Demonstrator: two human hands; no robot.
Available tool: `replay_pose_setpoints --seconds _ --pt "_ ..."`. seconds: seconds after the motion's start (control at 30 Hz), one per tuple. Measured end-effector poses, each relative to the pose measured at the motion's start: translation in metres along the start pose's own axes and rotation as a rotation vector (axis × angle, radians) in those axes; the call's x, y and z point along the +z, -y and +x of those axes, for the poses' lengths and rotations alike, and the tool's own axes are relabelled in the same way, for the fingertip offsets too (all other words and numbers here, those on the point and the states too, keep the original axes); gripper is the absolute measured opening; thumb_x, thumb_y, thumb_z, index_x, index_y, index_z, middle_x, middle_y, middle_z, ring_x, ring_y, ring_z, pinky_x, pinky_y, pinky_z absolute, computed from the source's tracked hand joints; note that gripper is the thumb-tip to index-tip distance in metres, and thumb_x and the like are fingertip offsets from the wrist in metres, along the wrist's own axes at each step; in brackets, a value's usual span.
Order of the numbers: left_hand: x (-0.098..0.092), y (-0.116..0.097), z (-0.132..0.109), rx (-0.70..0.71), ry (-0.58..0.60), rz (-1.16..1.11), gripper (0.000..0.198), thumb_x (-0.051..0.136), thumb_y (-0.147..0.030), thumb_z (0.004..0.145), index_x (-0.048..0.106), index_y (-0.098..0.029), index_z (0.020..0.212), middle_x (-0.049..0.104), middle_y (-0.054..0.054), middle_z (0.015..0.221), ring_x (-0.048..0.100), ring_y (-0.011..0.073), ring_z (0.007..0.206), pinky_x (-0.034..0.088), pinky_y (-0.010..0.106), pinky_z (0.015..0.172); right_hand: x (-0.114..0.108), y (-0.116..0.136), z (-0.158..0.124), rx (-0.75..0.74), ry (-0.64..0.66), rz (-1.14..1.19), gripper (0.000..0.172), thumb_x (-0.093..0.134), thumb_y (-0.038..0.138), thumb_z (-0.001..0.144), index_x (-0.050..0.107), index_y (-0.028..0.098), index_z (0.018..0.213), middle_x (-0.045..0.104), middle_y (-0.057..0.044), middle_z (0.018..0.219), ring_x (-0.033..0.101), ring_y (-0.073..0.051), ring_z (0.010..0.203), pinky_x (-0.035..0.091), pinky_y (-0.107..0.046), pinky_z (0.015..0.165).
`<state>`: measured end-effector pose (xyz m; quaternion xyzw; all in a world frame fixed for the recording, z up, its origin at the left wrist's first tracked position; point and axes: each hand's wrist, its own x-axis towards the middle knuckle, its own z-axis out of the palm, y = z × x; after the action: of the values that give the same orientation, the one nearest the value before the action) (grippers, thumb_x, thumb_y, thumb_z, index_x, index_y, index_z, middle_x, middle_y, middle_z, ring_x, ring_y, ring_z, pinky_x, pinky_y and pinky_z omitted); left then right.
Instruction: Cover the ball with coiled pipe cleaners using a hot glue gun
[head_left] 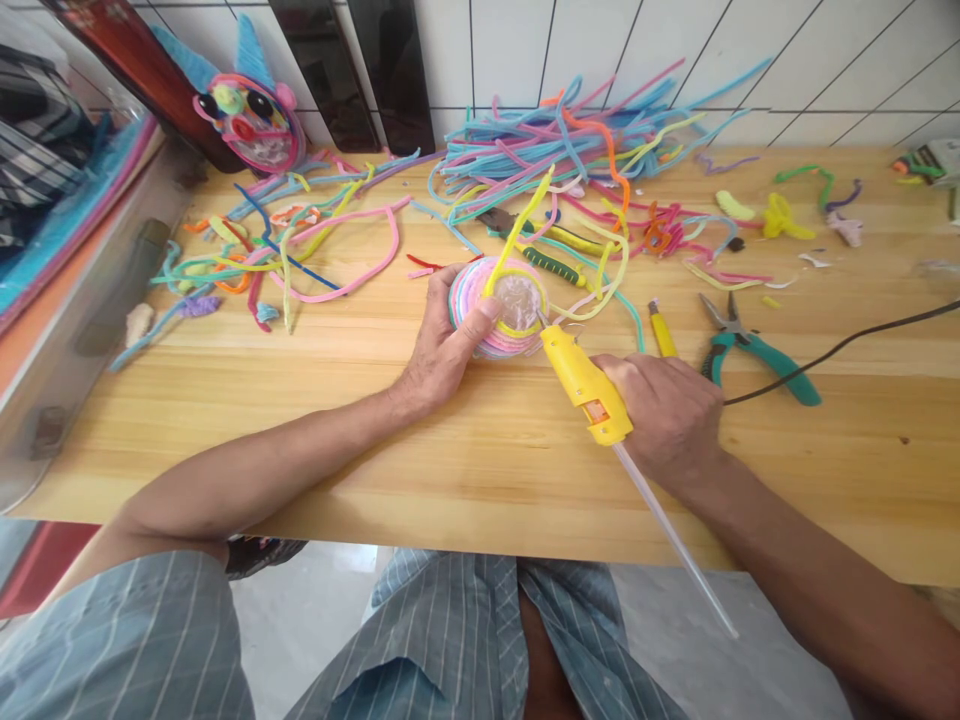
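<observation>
My left hand is closed around a round disc wound from pastel pipe cleaners, thumb pressed on its rim. A yellow pipe cleaner curls around the disc's clear centre and sticks up behind it. My right hand grips a yellow glue gun. Its nozzle touches the disc's right edge, and a clear glue stick pokes out of the gun's back toward me.
Everything lies on a wooden table. Loose coloured pipe cleaners are piled at the back, with more at the left. Teal pliers and a yellow knife lie right. A black cord runs off right. A pipe-cleaner face stands back left.
</observation>
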<state>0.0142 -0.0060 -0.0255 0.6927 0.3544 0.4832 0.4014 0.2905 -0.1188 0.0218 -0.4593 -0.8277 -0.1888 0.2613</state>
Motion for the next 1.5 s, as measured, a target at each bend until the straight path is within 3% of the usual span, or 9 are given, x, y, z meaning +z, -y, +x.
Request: replay_pose_setpoints --seconds 0.3,0.57,0.93,1.17,1.5 --pt "0.001 0.001 0.001 0.014 -0.009 0.015 0.067 0.057 -0.081 0.107 0.048 -0.031 0.15 0.063 0.009 0.147 0.066 0.029 0.136 0.053 0.051 0.128 0.0 0.003 0.005 -0.02 -0.045 -0.028 0.027 0.055 0.028 0.114 0.077 0.018 0.104 0.074 -0.004 0.076 0.064 -0.02 0.068 0.044 -0.035 0.07" --pt "0.001 0.002 0.001 0.02 -0.009 0.02 0.069 0.057 -0.083 0.106 0.048 -0.031 0.151 0.064 0.01 0.148 0.066 0.0296 0.136 0.054 0.051 0.127 0.002 0.002 0.0 0.008 0.014 -0.027 0.036 0.049 0.036 0.117 0.079 0.02 0.106 0.075 -0.006 0.081 0.064 -0.021 0.074 0.043 -0.035 0.074" --pt "-0.001 -0.003 0.004 -0.085 -0.018 -0.065 0.065 0.061 -0.082 0.106 0.054 -0.029 0.144 0.065 0.008 0.145 0.067 0.0262 0.134 0.059 0.043 0.12 -0.002 0.001 0.01 -0.009 -0.091 0.013 0.027 0.051 0.025 0.116 0.077 0.018 0.108 0.076 -0.003 0.078 0.063 -0.018 0.066 0.041 -0.034 0.067" --pt "-0.001 -0.003 0.004 -0.101 -0.025 -0.089 0.066 0.062 -0.081 0.106 0.055 -0.029 0.145 0.066 0.008 0.144 0.068 0.0269 0.135 0.06 0.044 0.121 -0.003 0.0 0.009 -0.016 -0.065 -0.013 0.03 0.052 0.03 0.116 0.078 0.021 0.105 0.074 -0.002 0.077 0.061 -0.019 0.067 0.041 -0.035 0.069" --pt "-0.001 -0.001 0.003 -0.093 -0.032 -0.075 0.068 0.063 -0.082 0.105 0.055 -0.029 0.146 0.066 0.008 0.145 0.068 0.027 0.135 0.059 0.045 0.121 -0.007 0.001 0.011 -0.054 -0.078 0.017 0.022 0.056 0.023 0.113 0.075 0.019 0.103 0.071 -0.001 0.073 0.064 -0.018 0.065 0.041 -0.035 0.069"
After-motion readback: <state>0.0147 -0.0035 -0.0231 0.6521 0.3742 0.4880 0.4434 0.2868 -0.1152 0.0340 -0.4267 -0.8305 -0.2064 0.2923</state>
